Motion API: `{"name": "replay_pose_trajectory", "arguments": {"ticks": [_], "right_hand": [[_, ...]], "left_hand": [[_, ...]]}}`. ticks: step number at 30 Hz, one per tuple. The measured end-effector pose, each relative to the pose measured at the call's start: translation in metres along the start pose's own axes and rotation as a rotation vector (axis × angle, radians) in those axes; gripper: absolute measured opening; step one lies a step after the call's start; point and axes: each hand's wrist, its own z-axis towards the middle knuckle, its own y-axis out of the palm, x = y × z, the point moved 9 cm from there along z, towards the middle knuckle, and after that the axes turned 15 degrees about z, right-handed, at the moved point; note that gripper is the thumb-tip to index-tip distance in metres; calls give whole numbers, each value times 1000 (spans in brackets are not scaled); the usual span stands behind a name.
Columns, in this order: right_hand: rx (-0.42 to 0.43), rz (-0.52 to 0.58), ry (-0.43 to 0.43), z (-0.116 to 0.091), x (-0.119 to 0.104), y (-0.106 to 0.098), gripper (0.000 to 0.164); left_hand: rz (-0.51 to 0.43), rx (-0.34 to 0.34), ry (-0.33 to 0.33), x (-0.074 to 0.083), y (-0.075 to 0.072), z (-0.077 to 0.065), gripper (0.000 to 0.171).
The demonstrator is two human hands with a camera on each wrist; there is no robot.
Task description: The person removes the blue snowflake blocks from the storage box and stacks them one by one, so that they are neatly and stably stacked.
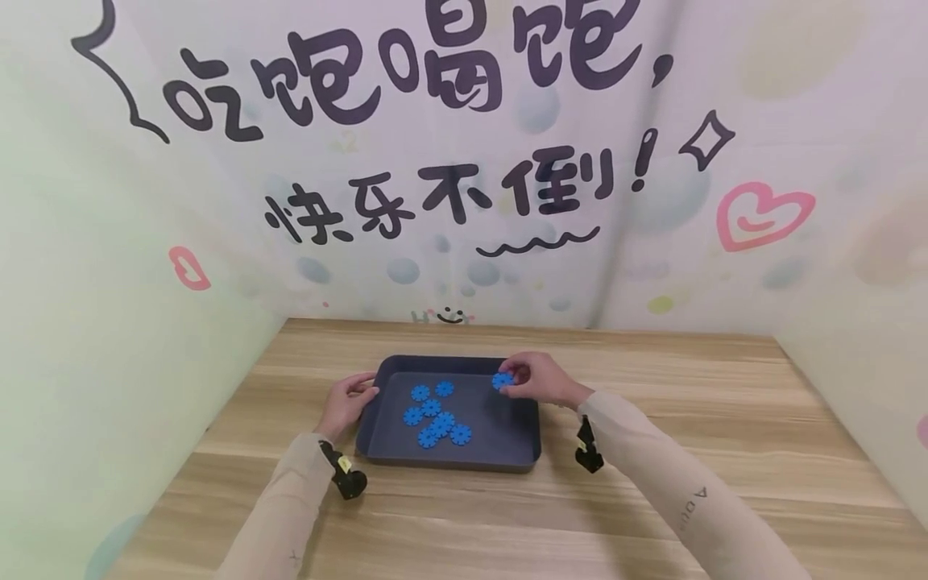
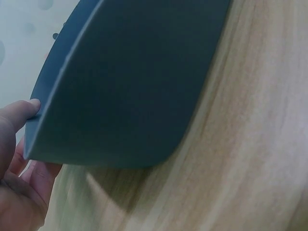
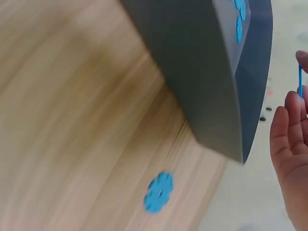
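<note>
A dark grey rectangular tray (image 1: pixel 500 439) sits on the wooden table, with several blue notched discs (image 1: pixel 460 435) scattered and partly overlapping in its left half. My left hand (image 1: pixel 344 407) grips the tray's left edge; in the left wrist view its thumb lies over the rim, with fingers at the outer wall. Above the tray's back right corner, my right hand (image 1: pixel 540 379) pinches one blue notched disc (image 1: pixel 502 381) between thumb and fingers. The right wrist view shows that disc edge-on, as a thin blue line.
Another blue notched disc (image 3: pixel 159 192) lies on the table beside the tray, visible in the right wrist view. The wooden table (image 1: pixel 464 524) reaches back to a printed white cloth wall (image 1: pixel 449 274). Cloth walls also stand at both sides.
</note>
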Motion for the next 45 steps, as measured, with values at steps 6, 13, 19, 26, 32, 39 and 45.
{"name": "replay_pose_trajectory", "arguments": {"ticks": [6,13,19,26,32,39,45], "right_hand": [[64,17,-30,-19,3,-25,31],[129,-22,-23,-40,19,-48,31],[207,-17,9,-61,41,-68,31],[248,-39,72,-76,62,-77,29],[219,-85,154,-82,79,-75,28],[205,-138,135,-84,91,-77,27],[187,-134,135,-83,95,-77,27]], "left_hand": [[10,1,2,-1,-2,-1,33],[16,2,-5,-2,-2,0,33],[12,-2,-8,-3,-1,-1,34],[13,7,-2,-2,-2,-1,33],[5,9,-1,-3,-1,0,33],[-2,11,6,-3,2,1,33],[-17,20,4,-4,2,2,32]]}}
